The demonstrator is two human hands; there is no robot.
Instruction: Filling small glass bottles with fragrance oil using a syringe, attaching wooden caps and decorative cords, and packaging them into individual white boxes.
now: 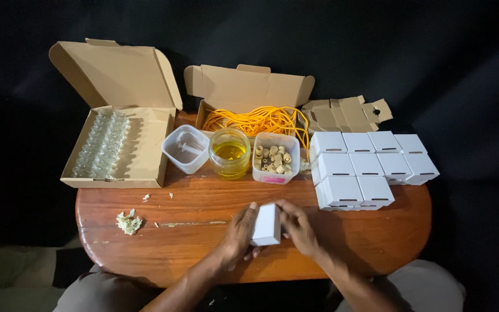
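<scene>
Here, left hand (239, 232) and right hand (298, 226), fingers grasping small white box (267, 225), above wooden table (174, 242)

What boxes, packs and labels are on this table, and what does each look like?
Small white box: held between left hand and right hand.
White boxes: right side, stacked cluster.
Large brown carton: left, open, holding clear vials.
Brown carton: back centre, orange cord inside.
Flattened brown cartons: back right.
Pink label: on clear tub.
</scene>
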